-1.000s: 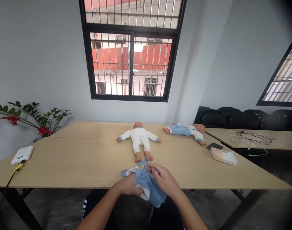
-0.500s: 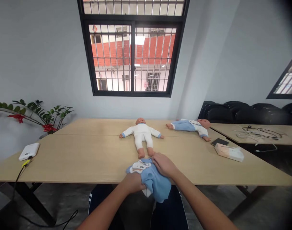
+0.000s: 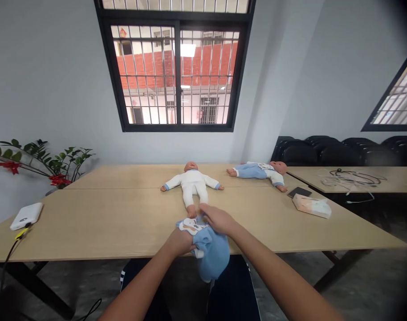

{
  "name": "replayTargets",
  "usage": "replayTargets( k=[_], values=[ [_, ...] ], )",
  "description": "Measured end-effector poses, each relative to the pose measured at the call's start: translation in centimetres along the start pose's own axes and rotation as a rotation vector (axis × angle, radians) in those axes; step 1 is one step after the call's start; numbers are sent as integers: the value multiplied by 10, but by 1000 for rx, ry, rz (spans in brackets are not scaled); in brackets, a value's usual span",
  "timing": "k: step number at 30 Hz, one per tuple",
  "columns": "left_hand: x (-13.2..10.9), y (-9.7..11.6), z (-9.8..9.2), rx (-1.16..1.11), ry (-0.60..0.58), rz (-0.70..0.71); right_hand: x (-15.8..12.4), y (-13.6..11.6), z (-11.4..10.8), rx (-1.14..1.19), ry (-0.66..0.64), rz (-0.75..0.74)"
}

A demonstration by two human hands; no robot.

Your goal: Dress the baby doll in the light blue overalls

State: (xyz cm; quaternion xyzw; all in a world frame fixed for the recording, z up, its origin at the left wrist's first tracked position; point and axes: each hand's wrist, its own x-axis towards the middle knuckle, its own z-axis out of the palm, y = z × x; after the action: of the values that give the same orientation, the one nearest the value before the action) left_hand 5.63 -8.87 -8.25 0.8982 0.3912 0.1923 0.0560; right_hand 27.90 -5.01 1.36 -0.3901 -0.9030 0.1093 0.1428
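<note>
A small light blue baby garment (image 3: 210, 252) with a white printed patch hangs over the near edge of the wooden table (image 3: 99, 223). My left hand (image 3: 181, 242) grips its left side with closed fingers. My right hand (image 3: 217, 220) is closed on its top edge, right by the feet of a baby doll in white (image 3: 191, 183) that lies on its back in the middle of the table. A second doll in blue and white (image 3: 262, 171) lies on its side at the far right.
A white box with a yellow cable (image 3: 26, 216) sits at the left edge, beside a green plant with red flowers (image 3: 43, 162). A dark phone (image 3: 299, 192) and a tissue pack (image 3: 311, 206) lie at the right. Cables (image 3: 350, 178) rest on a second table, black chairs (image 3: 327, 154) behind it.
Both hands have carried the blue garment forward along the table toward the white doll's feet. My right hand has moved up to the garment's top edge.
</note>
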Motion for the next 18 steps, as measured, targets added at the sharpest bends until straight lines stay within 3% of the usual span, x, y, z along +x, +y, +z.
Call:
replayTargets(
  k=[5, 8, 10, 12, 14, 15, 18],
  values=[
    [-4, -1, 3, -88, -27, 19, 22, 5, 15, -245, -121, 68],
    [-4, 2, -2, -121, -6, 16, 21, 14, 10, -282, -58, 60],
    [-2, 5, -5, -119, 17, 7, 17, 24, 2, -239, 94, 102],
    [2, 6, -8, -116, 44, 1, 11, 36, -8, -176, 347, 206],
    [5, 6, -9, -138, 97, -71, 6, 48, -17, -104, 577, 304],
    [7, 5, -10, -159, 129, -141, 4, 54, -20, -74, 617, 341],
    [10, 3, -11, -250, 192, -343, 6, 63, -26, -46, 403, 539]
  ],
)
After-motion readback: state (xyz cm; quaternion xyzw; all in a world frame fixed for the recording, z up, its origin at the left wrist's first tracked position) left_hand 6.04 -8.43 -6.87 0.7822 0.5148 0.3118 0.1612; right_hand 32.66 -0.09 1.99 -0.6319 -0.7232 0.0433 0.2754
